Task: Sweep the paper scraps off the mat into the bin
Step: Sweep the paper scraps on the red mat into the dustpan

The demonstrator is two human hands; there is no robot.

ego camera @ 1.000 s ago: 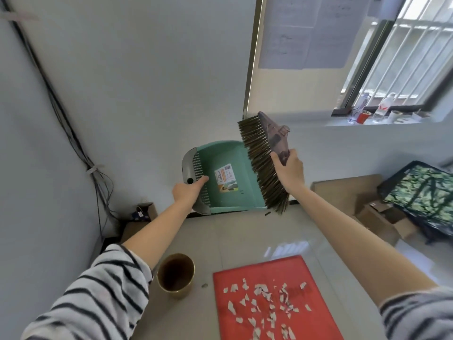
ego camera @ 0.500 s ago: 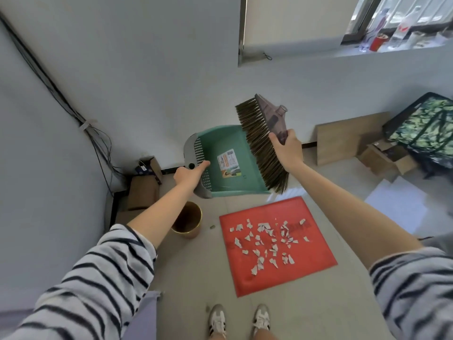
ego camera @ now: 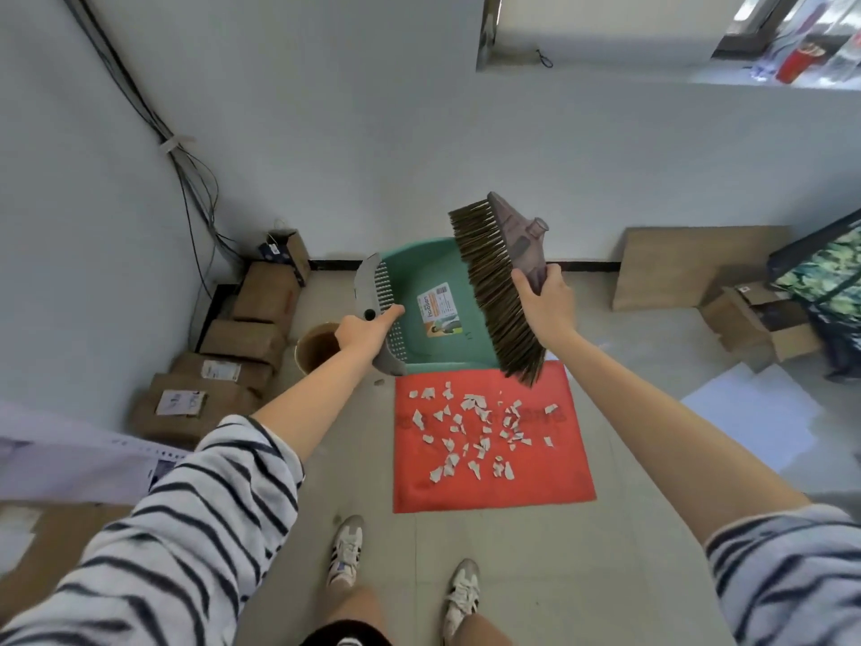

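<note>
Paper scraps scattered across middle of red mat on floor; near strip and side margins of mat bare. Left hand: grip curled round grey comb edge of green dustpan, held in air over mat's far edge. Right hand: grip wrapped round brush head, bristles toward dustpan, lower end above mat's far edge. Brown bin just off mat's far left corner, partly behind left forearm. Cardboard packages line left wall. Open floor between mat and shoes.
</note>
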